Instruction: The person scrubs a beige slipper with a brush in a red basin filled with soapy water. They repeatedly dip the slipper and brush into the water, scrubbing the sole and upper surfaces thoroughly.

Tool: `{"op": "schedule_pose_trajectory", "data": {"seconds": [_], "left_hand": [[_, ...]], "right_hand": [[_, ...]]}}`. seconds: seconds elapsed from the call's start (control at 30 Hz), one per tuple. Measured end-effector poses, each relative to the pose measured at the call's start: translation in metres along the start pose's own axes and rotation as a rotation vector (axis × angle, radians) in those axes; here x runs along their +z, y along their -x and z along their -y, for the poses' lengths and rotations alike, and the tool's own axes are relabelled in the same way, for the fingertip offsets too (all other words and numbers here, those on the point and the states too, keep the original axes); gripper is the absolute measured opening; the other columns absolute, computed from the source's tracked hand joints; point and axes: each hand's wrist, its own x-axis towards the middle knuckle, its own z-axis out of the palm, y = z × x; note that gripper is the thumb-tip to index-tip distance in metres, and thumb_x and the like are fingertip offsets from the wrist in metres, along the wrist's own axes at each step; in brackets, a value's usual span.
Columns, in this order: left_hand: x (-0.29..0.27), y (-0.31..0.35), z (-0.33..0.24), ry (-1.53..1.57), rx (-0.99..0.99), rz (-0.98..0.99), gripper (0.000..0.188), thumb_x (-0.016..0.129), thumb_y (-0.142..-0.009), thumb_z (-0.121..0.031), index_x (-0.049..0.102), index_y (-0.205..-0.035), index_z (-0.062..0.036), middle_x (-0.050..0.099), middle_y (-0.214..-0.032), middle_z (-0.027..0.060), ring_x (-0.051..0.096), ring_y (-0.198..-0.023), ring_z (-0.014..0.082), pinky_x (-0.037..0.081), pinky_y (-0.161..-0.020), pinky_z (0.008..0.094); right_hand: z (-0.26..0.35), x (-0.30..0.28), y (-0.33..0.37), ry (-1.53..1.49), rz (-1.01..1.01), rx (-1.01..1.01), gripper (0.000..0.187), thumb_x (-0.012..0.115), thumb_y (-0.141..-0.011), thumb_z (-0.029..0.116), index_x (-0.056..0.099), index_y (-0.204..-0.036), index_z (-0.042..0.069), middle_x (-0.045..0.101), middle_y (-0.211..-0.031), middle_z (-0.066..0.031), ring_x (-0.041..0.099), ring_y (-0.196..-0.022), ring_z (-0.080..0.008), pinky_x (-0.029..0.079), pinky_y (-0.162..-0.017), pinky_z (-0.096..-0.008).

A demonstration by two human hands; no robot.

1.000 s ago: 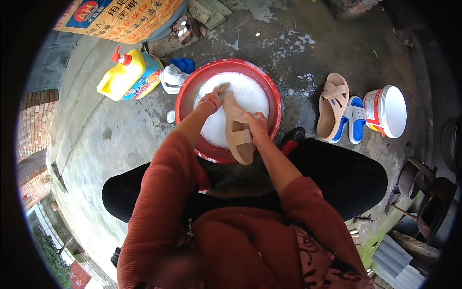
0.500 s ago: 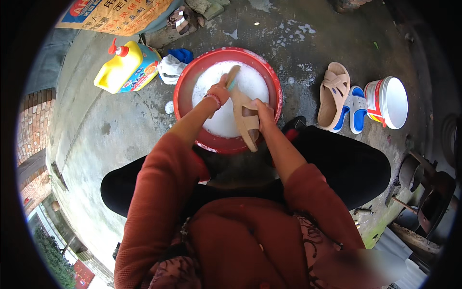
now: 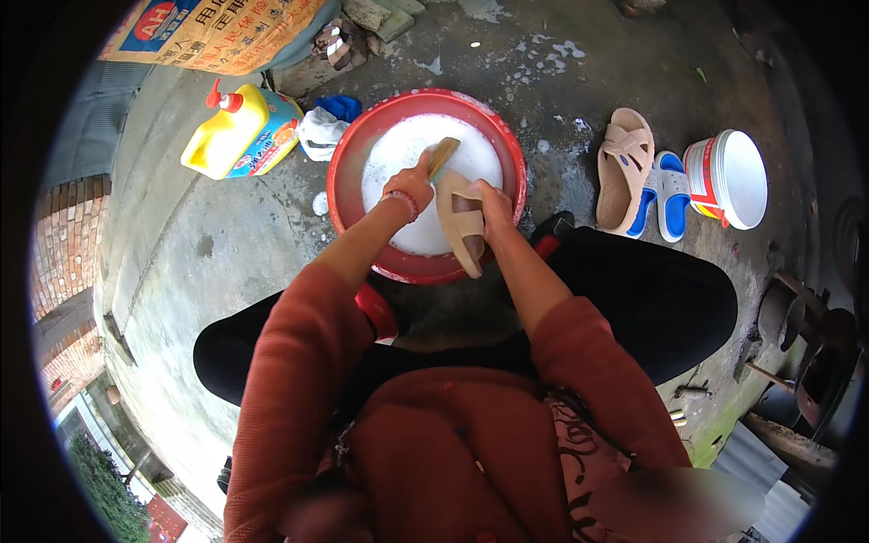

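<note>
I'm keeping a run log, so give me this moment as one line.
left hand: gripping wooden brush | right hand: holding beige sandal | beneath: red basin, white suds | right of basin: another sandal, white bucket

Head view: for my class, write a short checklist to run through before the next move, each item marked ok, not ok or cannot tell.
1. Brush held in the left hand: ok.
2. Tan sandal held by the right hand: ok.
3. White suds in the red basin: ok.
4. Whole sandal within the basin's outline: not ok, its near end shows across the near rim.
5. Bristles pressed against the sandal: cannot tell.
6. Yellow pump bottle apart from the basin: ok.
</note>
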Motion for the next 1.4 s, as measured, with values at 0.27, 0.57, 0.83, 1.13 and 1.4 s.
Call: {"op": "schedule_pose_trajectory", "data": {"seconds": [0.27, 0.57, 0.83, 1.13, 1.4], "left_hand": [[-0.026, 0.061, -0.008, -0.281, 0.121, 0.217, 0.064, 0.044, -0.083, -0.014, 0.023, -0.142, -0.0199, 0.064, -0.093, 0.0248, 0.063, -0.088, 0.0392, 0.049, -0.078, 0.0467], [-0.004, 0.024, -0.023, -0.261, 0.117, 0.142, 0.061, 0.043, -0.084, -0.017, 0.024, -0.142, -0.019, 0.065, -0.091, 0.0225, 0.064, -0.083, 0.0386, 0.049, -0.077, 0.0489], [-0.006, -0.001, -0.002, -0.258, -0.062, 0.046, 0.054, 0.042, -0.088, -0.022, 0.028, -0.14, -0.0157, 0.064, -0.098, 0.0224, 0.065, -0.09, 0.0341, 0.05, -0.08, 0.0451], [-0.006, 0.101, -0.02, 0.007, 0.008, 0.169, 0.064, 0.045, -0.082, -0.013, 0.022, -0.142, -0.015, 0.062, -0.088, 0.0297, 0.062, -0.084, 0.0434, 0.046, -0.079, 0.0517], [0.019, -0.003, 0.014, 0.118, -0.181, -0.061, 0.054, 0.04, -0.084, -0.014, 0.028, -0.137, -0.0112, 0.063, -0.095, 0.0272, 0.061, -0.09, 0.0423, 0.047, -0.08, 0.0491]], "right_hand": [[-0.006, 0.005, -0.005, 0.208, -0.119, -0.145, 0.04, 0.067, -0.066, 0.03, 0.058, -0.077, -0.008, 0.06, -0.077, -0.0152, 0.058, -0.067, -0.0235, 0.047, -0.063, -0.0368], [-0.015, -0.004, -0.023, 0.301, -0.18, -0.201, 0.045, 0.062, -0.07, 0.036, 0.063, -0.078, -0.008, 0.063, -0.076, -0.02, 0.061, -0.072, -0.0273, 0.048, -0.069, -0.0368], [-0.025, 0.003, -0.03, 0.39, -0.207, -0.211, 0.043, 0.061, -0.07, 0.035, 0.063, -0.082, -0.006, 0.064, -0.081, -0.0205, 0.061, -0.075, -0.0309, 0.048, -0.072, -0.0372], [0.0, 0.001, -0.001, 0.177, -0.107, -0.092, 0.03, 0.063, -0.07, 0.025, 0.058, -0.081, -0.002, 0.057, -0.077, -0.0097, 0.055, -0.07, -0.0205, 0.047, -0.062, -0.0344], [-0.007, 0.003, -0.011, 0.246, -0.106, -0.118, 0.032, 0.064, -0.068, 0.025, 0.059, -0.083, -0.004, 0.058, -0.079, -0.011, 0.056, -0.069, -0.021, 0.047, -0.062, -0.0349]]}}
